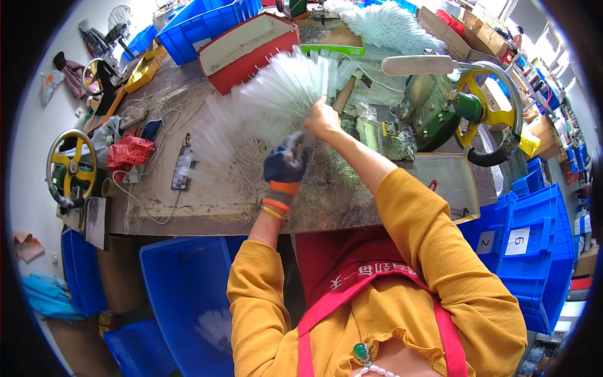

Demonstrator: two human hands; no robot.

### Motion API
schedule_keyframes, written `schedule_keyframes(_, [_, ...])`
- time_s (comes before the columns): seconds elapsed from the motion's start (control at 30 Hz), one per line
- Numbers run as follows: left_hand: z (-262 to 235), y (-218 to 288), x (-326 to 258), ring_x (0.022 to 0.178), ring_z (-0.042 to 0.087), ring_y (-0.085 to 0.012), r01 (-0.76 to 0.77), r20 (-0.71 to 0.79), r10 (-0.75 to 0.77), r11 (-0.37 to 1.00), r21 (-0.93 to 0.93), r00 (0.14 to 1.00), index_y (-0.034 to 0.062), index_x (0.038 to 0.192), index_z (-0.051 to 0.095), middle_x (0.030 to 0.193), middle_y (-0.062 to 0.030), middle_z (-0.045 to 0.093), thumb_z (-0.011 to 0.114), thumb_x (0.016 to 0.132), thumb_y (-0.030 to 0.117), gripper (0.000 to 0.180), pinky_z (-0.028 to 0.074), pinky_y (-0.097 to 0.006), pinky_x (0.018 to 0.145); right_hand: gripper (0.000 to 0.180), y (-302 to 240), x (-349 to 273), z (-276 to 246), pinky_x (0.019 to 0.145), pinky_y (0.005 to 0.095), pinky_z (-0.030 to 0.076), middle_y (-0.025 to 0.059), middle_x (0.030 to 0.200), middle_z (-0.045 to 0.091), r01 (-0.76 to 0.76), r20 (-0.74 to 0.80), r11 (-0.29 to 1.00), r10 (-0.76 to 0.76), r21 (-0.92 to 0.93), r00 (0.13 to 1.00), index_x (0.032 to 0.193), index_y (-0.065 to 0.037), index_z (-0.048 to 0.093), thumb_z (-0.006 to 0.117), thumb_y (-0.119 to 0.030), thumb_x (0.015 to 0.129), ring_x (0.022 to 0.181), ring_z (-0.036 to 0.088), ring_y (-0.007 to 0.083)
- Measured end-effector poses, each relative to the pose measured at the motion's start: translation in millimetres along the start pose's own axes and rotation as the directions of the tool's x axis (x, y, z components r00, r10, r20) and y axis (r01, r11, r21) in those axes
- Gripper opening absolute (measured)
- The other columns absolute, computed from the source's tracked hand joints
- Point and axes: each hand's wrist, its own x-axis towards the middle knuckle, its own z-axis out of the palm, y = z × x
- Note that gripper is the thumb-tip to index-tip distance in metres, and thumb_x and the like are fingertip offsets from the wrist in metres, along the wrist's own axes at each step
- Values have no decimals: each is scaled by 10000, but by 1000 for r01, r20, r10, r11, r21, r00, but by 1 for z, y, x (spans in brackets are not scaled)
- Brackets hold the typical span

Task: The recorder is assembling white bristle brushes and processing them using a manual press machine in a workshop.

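We held pale strand bundle [284,83] above worktable [232,204], bare right hand [322,119] pinched shut on its edge; gloved left hand [287,162] half-curled, hold unclear. Light, steady pinch best suited thin strands.

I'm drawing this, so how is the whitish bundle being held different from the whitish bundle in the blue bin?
The held whitish bundle is over the tabletop; the binned whitish bundle lies in the blue bin, lower down. The held one looks bigger than the binned one. The right hand has a grip on the held one; no hand touches the binned one. Both look whitish and stringy.
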Motion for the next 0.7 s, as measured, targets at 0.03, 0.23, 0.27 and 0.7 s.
schedule_keyframes(0.03, [1, -6, 5, 905, 528, -274, -126, -130, 140, 986, 109, 982, 109, 1048, 510, 980, -126, 554, 514, 741, 322, 374, 414, -337, 764, 830, -4, 0, -4, 775, 354, 434, 214, 916, 560, 10, 37, 999, -11, 41, 999, 1209, 143, 142, 645, -162, 623, 880, 548, 316])
schedule_keyframes(0.23, [11, -18, 17, 949, 511, -261, -289, -19, 331, 848, 444, 943, 151, 1168, 384, 1029, -102, 537, 477, 759, 295, 444, 337, -441, 854, 496, 25, 20, -10, 409, 291, 448, 196, 757, 552, -137, 321, 910, 5, 391, 947, 913, 75, 357, 660, -151, 591, 575, 579, 202])
schedule_keyframes(0.27, [14, -14, 16, 907, 523, -274, -223, 26, 228, 912, 344, 973, 150, 1153, 389, 1003, -100, 546, 477, 758, 287, 426, 343, -445, 842, 559, 30, 22, -4, 460, 296, 462, 208, 797, 550, -158, 300, 873, 14, 462, 954, 947, 88, 350, 679, -176, 581, 636, 584, 218])
schedule_keyframes(0.7, [8, -6, 28, 914, 532, -235, -151, -243, 167, 985, 82, 956, 130, 1012, 513, 1005, -83, 554, 486, 768, 203, 257, 371, -377, 840, 438, 1, -1, -34, 760, 358, 433, 198, 938, 561, -227, 352, 940, 128, 255, 927, 952, 47, 492, 616, -239, 643, 891, 553, 268])
